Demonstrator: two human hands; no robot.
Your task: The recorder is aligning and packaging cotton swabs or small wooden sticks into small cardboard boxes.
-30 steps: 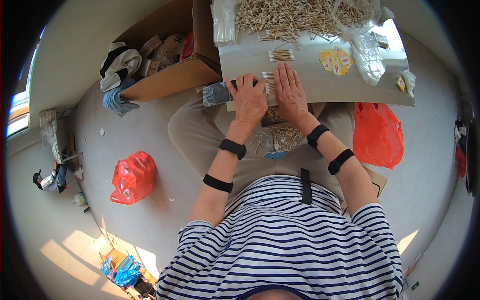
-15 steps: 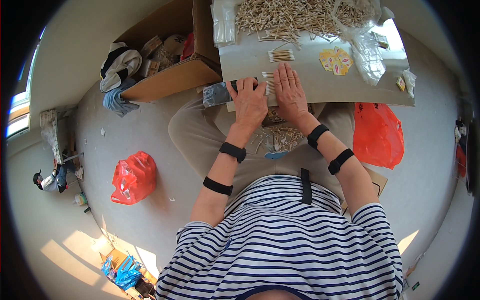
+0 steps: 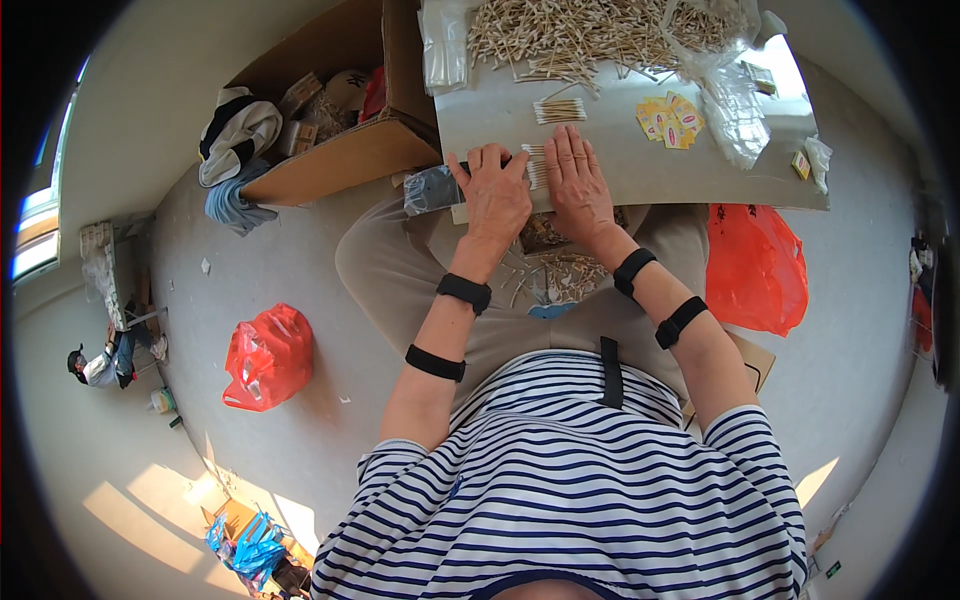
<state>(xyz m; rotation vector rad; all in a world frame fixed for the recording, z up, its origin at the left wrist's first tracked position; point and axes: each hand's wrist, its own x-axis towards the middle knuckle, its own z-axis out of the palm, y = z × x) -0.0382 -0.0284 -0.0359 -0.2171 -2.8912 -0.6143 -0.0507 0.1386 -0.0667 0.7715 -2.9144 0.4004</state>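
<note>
1. Well, the left hand (image 3: 497,205) sits at the near edge of the tabletop (image 3: 490,100), its fingers bent and slightly apart over a dark strip; whether they grip it, I cannot tell.
2. A piece of clear plastic film (image 3: 430,190) lies just left of that hand, by the strip.
3. The right hand (image 3: 582,195) lies flat, its fingers straight and mostly pressed together.
4. Between the 2 hands, a short row of cotton swabs (image 3: 536,165) shows its white tips at the left, the rest running under the right hand (how many, the hand hides).
5. Just beyond the right fingertips lies 1 small bundle of swabs (image 3: 560,111), aligned side by side.
6. Farther back is a large loose heap of swabs (image 3: 590,45).
7. To the right, yellow cards (image 3: 668,122) lie overlapping near crumpled clear plastic (image 3: 735,110).
8. An open cardboard box (image 3: 340,165) stands left of the tabletop.
</note>
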